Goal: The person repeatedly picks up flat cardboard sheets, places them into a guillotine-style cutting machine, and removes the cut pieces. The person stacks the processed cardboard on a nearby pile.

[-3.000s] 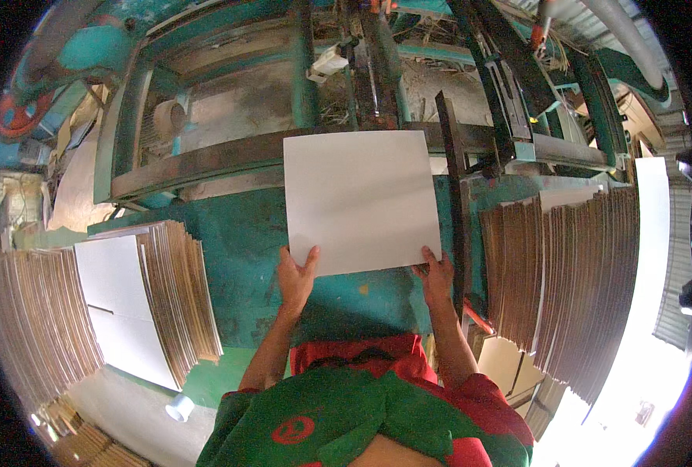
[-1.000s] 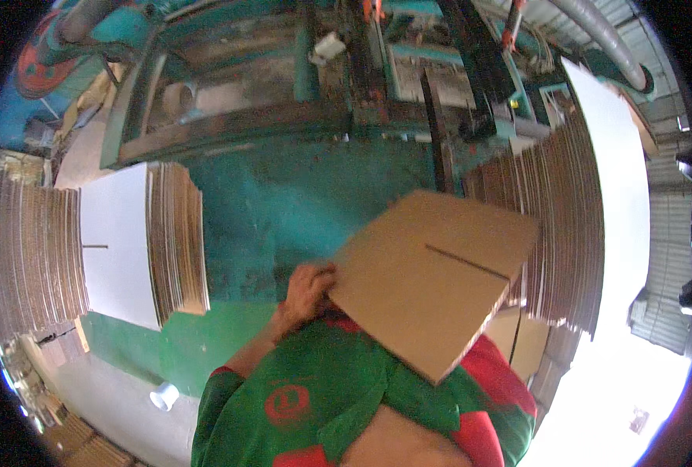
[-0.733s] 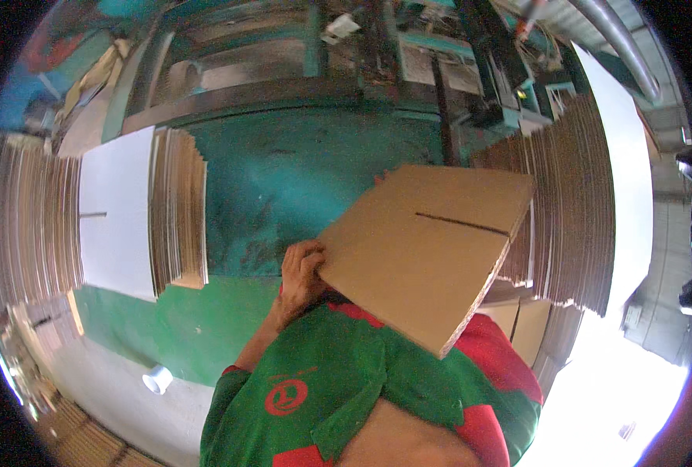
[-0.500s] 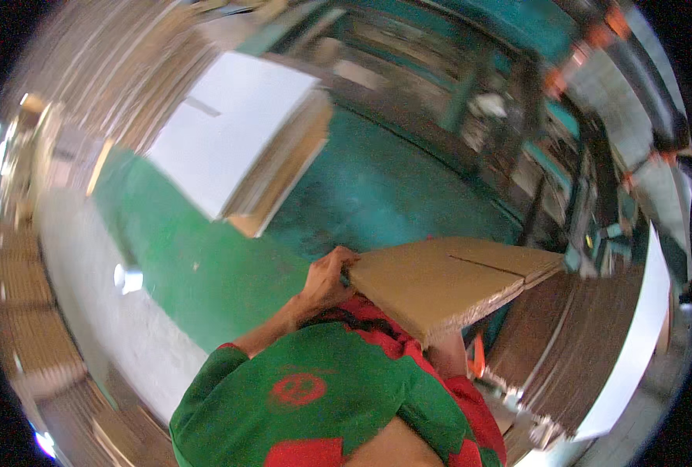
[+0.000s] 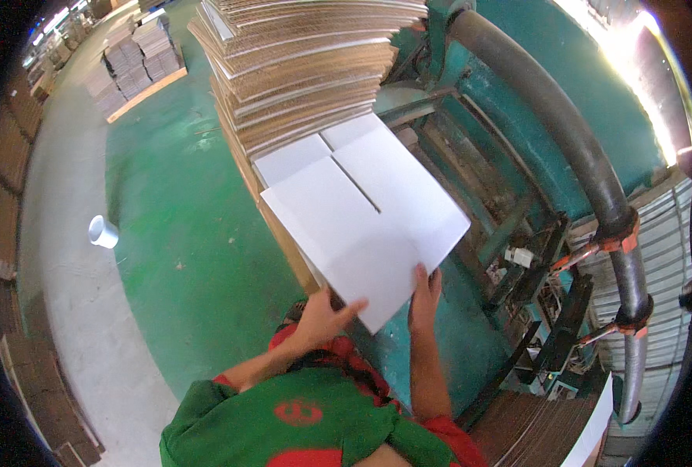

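Hands on white sheet (image 5: 365,226) — left hand (image 5: 320,317) spread under near corner, right hand (image 5: 423,292) gripping its edge — atop stack (image 5: 299,70).

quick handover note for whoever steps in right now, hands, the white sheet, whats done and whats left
Left hand: open, fingers spread against the near corner of the white slotted sheet.
Right hand: fingers on the sheet's near edge, beside the left hand.
Sheet: white face up, lying on the low part of the cardboard stack; its near corner overhangs towards the person.
Done: sheet is at the stack, with both hands on it.
Left: it does not look squared with the sheets below; line it up, then let go.
Teal machine stands to the right.
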`<state>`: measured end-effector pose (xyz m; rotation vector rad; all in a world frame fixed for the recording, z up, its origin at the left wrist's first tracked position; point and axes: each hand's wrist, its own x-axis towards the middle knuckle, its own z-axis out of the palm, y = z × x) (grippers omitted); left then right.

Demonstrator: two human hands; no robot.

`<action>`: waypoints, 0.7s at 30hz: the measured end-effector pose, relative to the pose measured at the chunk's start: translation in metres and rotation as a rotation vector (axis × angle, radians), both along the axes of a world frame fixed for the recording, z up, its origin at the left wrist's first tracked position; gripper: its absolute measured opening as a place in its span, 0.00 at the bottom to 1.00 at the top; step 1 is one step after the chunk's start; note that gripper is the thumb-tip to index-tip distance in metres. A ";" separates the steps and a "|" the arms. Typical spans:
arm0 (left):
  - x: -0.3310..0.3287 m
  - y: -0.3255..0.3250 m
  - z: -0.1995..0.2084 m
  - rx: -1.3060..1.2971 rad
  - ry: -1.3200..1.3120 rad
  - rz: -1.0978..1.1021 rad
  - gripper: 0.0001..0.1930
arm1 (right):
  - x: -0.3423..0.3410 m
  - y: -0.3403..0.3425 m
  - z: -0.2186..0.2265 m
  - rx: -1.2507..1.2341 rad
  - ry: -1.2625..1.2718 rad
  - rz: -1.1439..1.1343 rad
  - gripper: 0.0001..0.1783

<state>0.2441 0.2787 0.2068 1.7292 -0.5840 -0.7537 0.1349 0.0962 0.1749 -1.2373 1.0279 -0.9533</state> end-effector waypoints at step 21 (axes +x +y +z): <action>0.065 0.006 -0.083 0.167 0.286 -1.456 0.15 | 0.079 0.037 0.003 0.140 0.108 -0.042 0.45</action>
